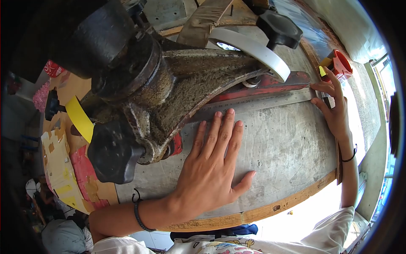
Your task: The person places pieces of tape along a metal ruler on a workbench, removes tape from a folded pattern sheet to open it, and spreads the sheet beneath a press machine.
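Lying right at the fingertips of the flat, open left hand (208, 175), the metal ruler (279, 100) runs left to right beside the red bar (300, 80). Right hand's (337, 115) closer to its right end, fingers bent, can't tell if gripping tbh.

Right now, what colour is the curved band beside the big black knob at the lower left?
The curved band is yellow, as the head view shows.

Bright daylight enters from my right; glare whitens the floor beyond the table edge (270, 209). Left side dim, upper-left casting (165, 80) in deep shadow. Fisheye curvature bends edges; 4 corners black. My hands look sharp.
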Tool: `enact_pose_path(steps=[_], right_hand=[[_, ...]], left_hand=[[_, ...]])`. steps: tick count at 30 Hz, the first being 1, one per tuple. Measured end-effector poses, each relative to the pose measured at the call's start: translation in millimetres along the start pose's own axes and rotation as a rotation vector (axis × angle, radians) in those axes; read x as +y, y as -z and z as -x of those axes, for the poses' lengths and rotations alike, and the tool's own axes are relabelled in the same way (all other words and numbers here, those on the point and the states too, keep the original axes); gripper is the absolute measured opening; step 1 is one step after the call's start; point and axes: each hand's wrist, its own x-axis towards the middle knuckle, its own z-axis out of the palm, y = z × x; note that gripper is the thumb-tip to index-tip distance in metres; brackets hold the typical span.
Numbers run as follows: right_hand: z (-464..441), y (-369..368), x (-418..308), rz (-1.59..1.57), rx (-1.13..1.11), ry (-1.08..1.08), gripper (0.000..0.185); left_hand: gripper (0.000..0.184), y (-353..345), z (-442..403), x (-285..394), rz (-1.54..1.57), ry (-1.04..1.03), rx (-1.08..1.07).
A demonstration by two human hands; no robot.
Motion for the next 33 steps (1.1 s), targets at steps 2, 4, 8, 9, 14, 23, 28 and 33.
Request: enact_pose_path(steps=[2,4,8,9,14,23,28,33], right_hand=[[-1,0,-1,-0.003,0.001,0.003,0.08],[-1,1,-2,-0.009,-0.005,-0.004,0.078],[-1,1,-2,-0.015,-0.011,-0.016,0.077],[-1,1,-3,-0.016,-0.012,-0.014,0.076],[-2,3,-7,-0.038,-0.027,-0.024,0.075],[-1,5,-7,-0.051,-0.056,-0.067,0.076],[2,4,-6,-0.113,0.103,-0.034,0.06],[5,16,-6,-0.151,0.184,0.01,0.024]], left_hand=[[0.086,1,0,0,-0.006,-0.002,-0.005],[0.086,2,-1,0,-0.019,-0.004,-0.011],[0.085,2,-1,1,-0.039,-0.006,-0.013],[0.085,2,-1,2,-0.04,-0.004,-0.014],[0.086,2,-1,2,-0.054,-0.002,-0.02],[0.085,3,-1,4,-0.084,0.003,-0.039],[0.084,4,0,3,-0.109,-0.012,-0.035],[0.083,3,-1,2,-0.112,-0.029,-0.005]])
